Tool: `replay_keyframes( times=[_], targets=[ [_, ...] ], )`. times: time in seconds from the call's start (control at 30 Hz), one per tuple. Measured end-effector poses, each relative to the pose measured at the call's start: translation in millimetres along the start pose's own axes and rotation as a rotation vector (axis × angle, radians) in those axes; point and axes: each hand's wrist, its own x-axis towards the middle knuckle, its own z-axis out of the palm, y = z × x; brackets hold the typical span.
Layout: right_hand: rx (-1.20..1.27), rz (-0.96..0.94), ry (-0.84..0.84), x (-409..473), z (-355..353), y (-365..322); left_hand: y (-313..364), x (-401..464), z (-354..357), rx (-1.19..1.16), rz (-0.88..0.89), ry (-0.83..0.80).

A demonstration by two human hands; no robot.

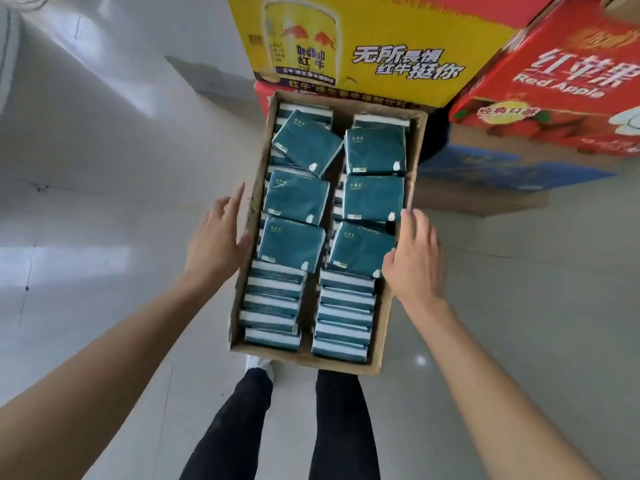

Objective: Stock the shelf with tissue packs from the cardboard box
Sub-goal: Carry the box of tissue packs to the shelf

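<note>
Legs [277, 420] below; box [417, 140] long axis runs away from person, between hands; L hand [214, 237] open at left wall, R hand [414, 258] open over packs [294, 245], nearer; nothing held

I look down at a cardboard box [381, 327] full of dark green tissue packs [374, 197]. My left hand [216, 242] lies flat against its left wall, my right hand [414, 259] on its right rim, fingers relaxed. Beyond it stand a yellow carton [398, 36] and a red carton [561, 74].
</note>
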Motion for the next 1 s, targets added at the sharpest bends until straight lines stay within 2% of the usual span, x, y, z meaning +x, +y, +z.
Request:
replay_keyframes(
  times=[0.1, 0.23, 0.37, 0.6, 0.8, 1.0],
  targets=[
    [0.093, 0.144, 0.016, 5.4, 23.7, 11.3, -0.8, 10.1, 25.7, -0.084, -0.040, 0.003],
    [0.212, 0.278, -0.048, 6.1, 48.0, 22.1, 1.5, 15.9, 52.2, -0.193, -0.072, -0.007],
    [0.371, 0.275, -0.131, 3.7, 61.4, 23.7, -3.1, 23.2, 69.7, -0.321, -0.231, 0.053],
    [0.445, 0.308, -0.122, 3.2, 70.1, 16.7, -0.8, 25.4, 74.0, -0.365, -0.207, 0.083],
    [0.475, 0.260, -0.104, -6.0, 41.7, 2.8, 0.3, -1.8, 43.6, -0.409, -0.216, 0.129],
    [0.516, 0.124, -0.154, -28.9, -40.6, -41.5, -0.6, -73.3, -42.7, -0.462, -0.285, 0.203]
  ],
)
